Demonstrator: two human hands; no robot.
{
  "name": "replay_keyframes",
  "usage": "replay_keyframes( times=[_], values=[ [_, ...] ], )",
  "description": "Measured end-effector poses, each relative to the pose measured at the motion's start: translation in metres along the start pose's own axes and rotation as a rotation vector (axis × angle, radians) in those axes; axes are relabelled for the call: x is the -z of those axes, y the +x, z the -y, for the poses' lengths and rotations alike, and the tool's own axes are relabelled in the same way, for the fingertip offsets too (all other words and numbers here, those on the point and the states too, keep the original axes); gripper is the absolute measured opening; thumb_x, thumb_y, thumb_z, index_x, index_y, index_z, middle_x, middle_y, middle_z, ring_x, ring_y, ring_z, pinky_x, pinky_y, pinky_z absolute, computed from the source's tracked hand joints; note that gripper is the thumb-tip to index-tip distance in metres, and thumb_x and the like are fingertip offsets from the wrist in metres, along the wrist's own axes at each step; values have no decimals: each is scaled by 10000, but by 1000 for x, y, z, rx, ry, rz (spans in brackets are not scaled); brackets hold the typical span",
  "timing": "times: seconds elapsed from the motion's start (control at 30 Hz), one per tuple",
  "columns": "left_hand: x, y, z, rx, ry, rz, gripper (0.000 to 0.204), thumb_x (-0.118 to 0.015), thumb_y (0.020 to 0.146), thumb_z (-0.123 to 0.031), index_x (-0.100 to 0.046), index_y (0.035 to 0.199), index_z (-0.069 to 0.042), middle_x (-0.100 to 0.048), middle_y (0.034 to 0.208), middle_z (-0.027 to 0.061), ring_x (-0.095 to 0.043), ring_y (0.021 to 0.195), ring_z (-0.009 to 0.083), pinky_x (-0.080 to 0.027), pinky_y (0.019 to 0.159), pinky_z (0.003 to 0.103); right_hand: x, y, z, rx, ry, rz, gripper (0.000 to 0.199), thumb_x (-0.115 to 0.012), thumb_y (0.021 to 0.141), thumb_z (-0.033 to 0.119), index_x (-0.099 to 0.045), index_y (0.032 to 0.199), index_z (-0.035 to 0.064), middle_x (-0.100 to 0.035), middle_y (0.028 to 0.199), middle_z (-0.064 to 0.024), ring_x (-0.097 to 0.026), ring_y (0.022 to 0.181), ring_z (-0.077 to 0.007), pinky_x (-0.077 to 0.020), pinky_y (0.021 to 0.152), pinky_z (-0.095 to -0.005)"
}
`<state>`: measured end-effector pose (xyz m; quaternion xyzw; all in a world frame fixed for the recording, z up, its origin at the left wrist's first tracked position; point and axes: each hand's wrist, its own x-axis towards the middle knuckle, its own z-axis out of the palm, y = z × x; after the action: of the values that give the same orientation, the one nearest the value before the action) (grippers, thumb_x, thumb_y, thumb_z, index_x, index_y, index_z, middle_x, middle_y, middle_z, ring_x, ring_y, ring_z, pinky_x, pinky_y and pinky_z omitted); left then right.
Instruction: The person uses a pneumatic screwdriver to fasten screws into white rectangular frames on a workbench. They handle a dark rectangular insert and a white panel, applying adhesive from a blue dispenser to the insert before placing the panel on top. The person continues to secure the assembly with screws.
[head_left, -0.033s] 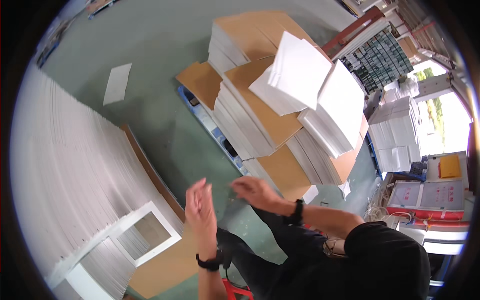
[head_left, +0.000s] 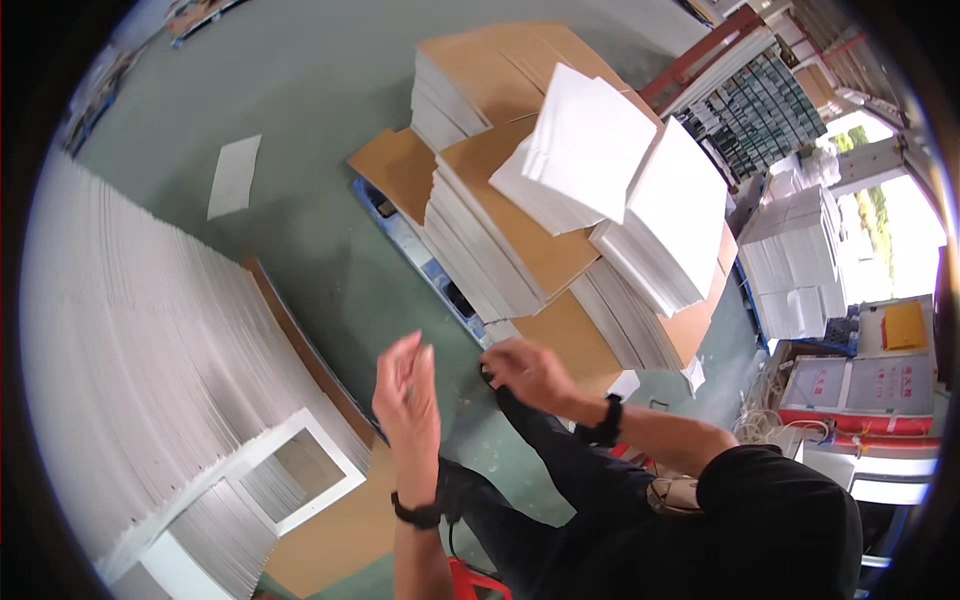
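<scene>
My left hand is raised over the floor with its fingers stretched upward, apart from any object. To its right, my right hand hangs in the air with loosely bent fingers pointing left; it holds nothing that I can see. A gap separates the two hands. Left of them stands a long row of tightly packed white sheets, with a white frame with a rectangular cut-out against its near end. Beyond my right hand are stacked bundles of white sheets and brown cardboard.
A blue pallet supports the bundles. One white sheet lies on the green floor at the left. Another wrapped white stack stands at the right, near a grey panel with red edging. Something red shows beneath me.
My right hand has moved slightly right, and its fingers look more bent. My left hand has risen a little. The stacks stay as they were.
</scene>
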<state>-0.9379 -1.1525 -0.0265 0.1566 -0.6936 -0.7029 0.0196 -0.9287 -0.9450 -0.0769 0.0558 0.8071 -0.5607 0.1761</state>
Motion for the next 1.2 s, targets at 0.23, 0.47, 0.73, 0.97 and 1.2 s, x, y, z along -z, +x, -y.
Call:
replay_keyframes(
  times=[0.23, 0.47, 0.73, 0.97, 1.2],
  values=[
    [-173, 153, -51, 161, -87, 198, 469, -717, 990, -354, -617, 1260, 16, -679, 1088, 87, -645, 980, 141, -538, 864, 289, 177, 49, 51, -118, 476, -393, 536, -619, 1032, 420, -534, 1233, -70, -609, 1080, -125, -637, 769, -154, -581, 651, -313],
    [-215, 147, -49, 168, -166, 289, 222, -695, 1003, -213, -670, 1066, -1, -659, 883, 8, -584, 779, 72, -498, 728, 244, 207, 70, 49, -182, 655, -373, 463, -607, 1045, 414, -583, 1172, -31, -646, 1014, -98, -631, 705, -128, -571, 626, -284],
    [-104, 0, 46, 315, -244, 255, 262, -667, 1021, -190, -635, 1188, 10, -694, 1054, 48, -642, 961, 125, -514, 869, 277, 172, 20, 12, -14, 119, -58, 160, -573, 1053, 129, -639, 1063, -16, -629, 723, -40, -616, 618, -102, -493, 607, -259],
    [4, -170, 190, 703, -347, -144, 340, -725, 983, -329, -679, 1119, -21, -655, 933, -13, -573, 822, 66, -470, 703, 264, 60, -1, -53, -67, -249, 606, 222, -666, 997, 135, -657, 1131, -41, -665, 814, -80, -634, 683, -117, -517, 662, -281],
    [151, -211, 334, 738, -629, -650, 264, -732, 970, -409, -637, 981, -163, -558, 832, -62, -516, 709, 42, -438, 632, 195, -48, -26, -93, -84, -320, 656, 307, -694, 987, 164, -653, 1257, 24, -701, 926, -89, -655, 773, -144, -547, 736, -301]
  ],
)
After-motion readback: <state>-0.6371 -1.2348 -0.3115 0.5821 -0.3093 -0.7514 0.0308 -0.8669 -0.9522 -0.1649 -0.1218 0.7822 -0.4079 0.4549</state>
